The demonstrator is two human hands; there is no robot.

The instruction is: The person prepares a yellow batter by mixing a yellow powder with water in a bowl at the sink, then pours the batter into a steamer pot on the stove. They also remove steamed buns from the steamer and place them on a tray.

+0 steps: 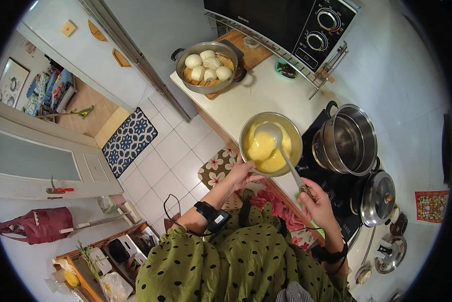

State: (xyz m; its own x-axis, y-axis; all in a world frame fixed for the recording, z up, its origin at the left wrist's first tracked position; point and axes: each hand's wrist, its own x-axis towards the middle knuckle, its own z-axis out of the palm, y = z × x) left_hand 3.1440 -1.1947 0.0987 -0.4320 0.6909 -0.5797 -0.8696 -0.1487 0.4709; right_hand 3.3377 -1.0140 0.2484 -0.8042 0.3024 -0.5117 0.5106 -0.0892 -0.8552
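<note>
My left hand grips the lower left rim and side of a stainless steel bowl, tilted above the counter's front edge. Thick yellow liquid lies in the bowl. My right hand is closed around the handle of a metal ladle, whose round head rests in the yellow liquid. Right of the bowl, an uncovered steel pot stands on the black cooktop. Beyond the bowl, a two-handled steel pan holds several pale buns on a slatted wooden rack.
A microwave oven stands on a wire rack at the back, with a small teal container below. A wooden board lies partly under the pan. A lidded pan sits on the cooktop's near right. Patterned mats cover parts of the tiled floor.
</note>
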